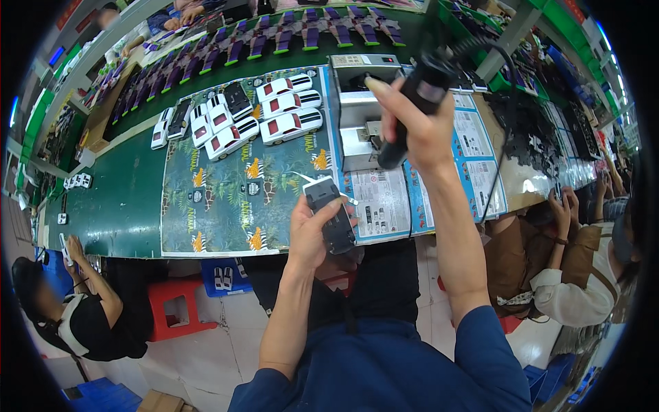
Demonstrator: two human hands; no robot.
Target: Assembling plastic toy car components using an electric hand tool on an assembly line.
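My left hand [309, 233] is closed around a toy car [333, 218] at the table's front edge, its black underside turned up and its doors standing out at the sides. Raised over the right of the table, my right hand [422, 127] grips a black electric screwdriver [424, 89], its lower end pointing down and a coiled cable running from its top. Behind it stands a metal screw feeder [360, 103], partly hidden by the hand and tool. Several white toy cars [292, 126] with black stripes sit on the mat to the left, a few showing black undersides.
An animal-printed mat [230, 206] and printed card sheets [377, 199] cover the tabletop. Beyond lies a green conveyor with a row of purple parts [257, 42]. Black parts [525, 137] are heaped at the right. Co-workers sit on both sides; a red stool [175, 309] stands at the left.
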